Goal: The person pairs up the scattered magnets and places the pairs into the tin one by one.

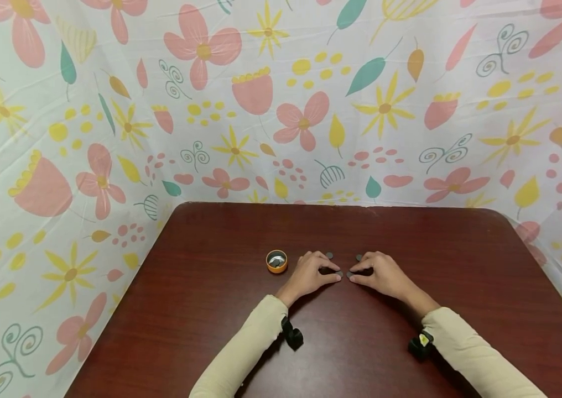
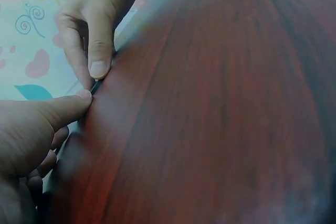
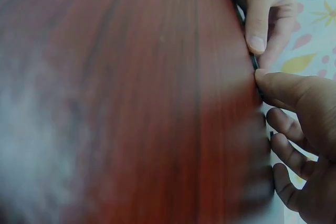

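While both hands sit low on the dark wooden table [image 1: 211, 309], the action is right at the middle: the left hand [image 1: 309, 275] and the right hand [image 1: 382, 275] come nose to nose, fingertips almost meeting over a couple of small dark coins [image 1: 343, 274] that lie flat on the wood between them. The left hand's thumb and forefinger are curled in on the nearer coin, and the right hand mirrors it, thumb and forefinger bent toward the same spot. Pinching or just pressing? From the head view I cannot tell for sure, the coins are too small.

The left wrist view helps a little: the left thumb [image 2: 63, 109] and the opposite hand's fingertip [image 2: 98, 68] close on a thin dark edge [image 2: 96, 86] right at the table line, touching it from both sides. The right wrist view shows the same pairing, a thin dark sliver [image 3: 255, 62] squeezed between the two thumbs' tips.

Two more coins lie just beyond the knuckles, one past the left hand [image 1: 329, 255], one past the right [image 1: 359, 257]. Just beside the left hand, to its outer side, stands a small orange tin [image 1: 276, 261], open, with something silvery inside. A floral cloth [image 1: 281, 99] hangs behind the table.
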`<action>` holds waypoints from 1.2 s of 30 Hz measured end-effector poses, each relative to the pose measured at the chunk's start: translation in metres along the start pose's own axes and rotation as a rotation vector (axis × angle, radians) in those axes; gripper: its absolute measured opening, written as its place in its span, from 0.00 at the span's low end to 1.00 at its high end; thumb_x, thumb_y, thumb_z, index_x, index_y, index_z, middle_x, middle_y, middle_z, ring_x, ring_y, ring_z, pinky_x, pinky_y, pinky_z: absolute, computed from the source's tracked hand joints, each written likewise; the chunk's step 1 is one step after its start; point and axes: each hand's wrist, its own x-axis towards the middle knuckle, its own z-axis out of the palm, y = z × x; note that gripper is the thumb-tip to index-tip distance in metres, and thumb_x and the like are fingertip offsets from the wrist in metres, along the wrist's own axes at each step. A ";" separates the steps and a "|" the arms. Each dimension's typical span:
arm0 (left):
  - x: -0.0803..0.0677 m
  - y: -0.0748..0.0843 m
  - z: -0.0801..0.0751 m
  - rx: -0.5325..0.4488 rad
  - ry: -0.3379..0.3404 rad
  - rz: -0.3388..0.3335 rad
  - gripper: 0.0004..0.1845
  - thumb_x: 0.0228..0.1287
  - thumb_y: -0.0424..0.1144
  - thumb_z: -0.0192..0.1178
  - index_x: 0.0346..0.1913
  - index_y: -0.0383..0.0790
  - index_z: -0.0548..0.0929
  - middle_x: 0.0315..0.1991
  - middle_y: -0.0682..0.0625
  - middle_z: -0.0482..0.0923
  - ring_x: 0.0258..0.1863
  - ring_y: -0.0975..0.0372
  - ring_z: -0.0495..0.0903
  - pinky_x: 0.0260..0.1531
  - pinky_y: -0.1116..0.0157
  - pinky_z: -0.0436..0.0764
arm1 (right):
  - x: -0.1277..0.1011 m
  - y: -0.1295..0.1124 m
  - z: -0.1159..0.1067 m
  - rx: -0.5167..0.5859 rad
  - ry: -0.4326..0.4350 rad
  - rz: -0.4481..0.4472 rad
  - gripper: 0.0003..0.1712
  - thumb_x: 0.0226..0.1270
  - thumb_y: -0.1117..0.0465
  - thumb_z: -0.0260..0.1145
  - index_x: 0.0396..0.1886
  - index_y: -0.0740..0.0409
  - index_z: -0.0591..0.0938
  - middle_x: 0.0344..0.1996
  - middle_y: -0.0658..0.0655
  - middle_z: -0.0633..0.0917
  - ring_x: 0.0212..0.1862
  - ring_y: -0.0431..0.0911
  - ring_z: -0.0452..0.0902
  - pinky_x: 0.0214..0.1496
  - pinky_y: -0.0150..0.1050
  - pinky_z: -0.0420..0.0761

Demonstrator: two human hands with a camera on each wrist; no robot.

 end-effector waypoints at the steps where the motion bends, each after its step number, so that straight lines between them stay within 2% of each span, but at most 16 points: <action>1: 0.000 0.000 0.000 0.001 -0.001 0.003 0.13 0.67 0.51 0.69 0.50 0.55 0.91 0.48 0.58 0.81 0.47 0.67 0.72 0.51 0.62 0.68 | 0.001 -0.001 0.001 0.003 -0.001 0.001 0.11 0.62 0.57 0.78 0.44 0.52 0.93 0.35 0.47 0.85 0.38 0.42 0.76 0.36 0.38 0.77; 15: 0.001 0.000 0.001 0.008 -0.005 0.013 0.13 0.67 0.52 0.69 0.50 0.56 0.91 0.47 0.60 0.82 0.48 0.67 0.73 0.50 0.63 0.67 | 0.003 -0.004 0.003 -0.011 -0.007 0.004 0.11 0.61 0.58 0.79 0.43 0.50 0.93 0.35 0.46 0.85 0.39 0.42 0.77 0.38 0.40 0.77; 29: 0.001 0.001 0.000 0.004 -0.017 -0.016 0.14 0.67 0.52 0.69 0.52 0.56 0.91 0.49 0.60 0.81 0.48 0.67 0.72 0.50 0.64 0.67 | 0.004 -0.004 0.003 -0.015 -0.024 0.026 0.11 0.61 0.58 0.79 0.44 0.51 0.92 0.36 0.46 0.86 0.40 0.44 0.77 0.39 0.41 0.77; 36: -0.002 0.003 -0.006 -0.035 -0.039 -0.031 0.20 0.70 0.55 0.65 0.60 0.52 0.87 0.56 0.55 0.78 0.54 0.63 0.73 0.56 0.61 0.71 | 0.002 -0.004 0.001 -0.011 -0.042 0.039 0.13 0.62 0.56 0.78 0.46 0.52 0.92 0.37 0.47 0.86 0.40 0.44 0.77 0.39 0.42 0.77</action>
